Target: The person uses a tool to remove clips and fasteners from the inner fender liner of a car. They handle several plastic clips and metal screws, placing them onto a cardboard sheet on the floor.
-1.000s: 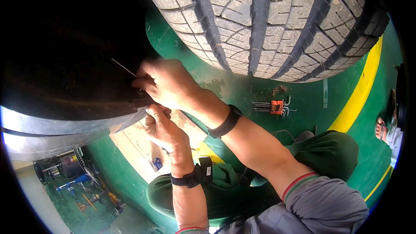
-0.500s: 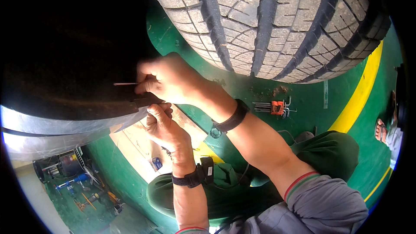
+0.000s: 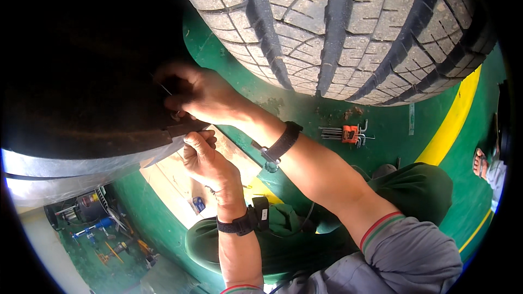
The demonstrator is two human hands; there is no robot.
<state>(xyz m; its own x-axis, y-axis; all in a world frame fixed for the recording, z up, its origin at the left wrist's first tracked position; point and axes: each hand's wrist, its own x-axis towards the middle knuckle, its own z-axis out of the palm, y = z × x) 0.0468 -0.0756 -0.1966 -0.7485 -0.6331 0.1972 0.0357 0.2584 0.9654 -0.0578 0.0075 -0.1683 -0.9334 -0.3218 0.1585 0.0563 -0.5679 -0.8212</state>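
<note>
The right hand (image 3: pixel 201 93) pinches a rod (image 3: pixel 165 87), probably light, stiff and best held mid-shank, while the left hand (image 3: pixel 206 158) grips the panel edge (image 3: pixel 178 130).

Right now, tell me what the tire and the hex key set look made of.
Tire: apparently rubber, matte and dusty, judging by its grooved tread. Hex key set: likely steel keys, given their silvery sheen; the opaque orange holder looks like plastic.

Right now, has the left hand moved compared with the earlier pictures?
No, the left hand stays at the dark panel, with no clear shift against the brown board.
</note>
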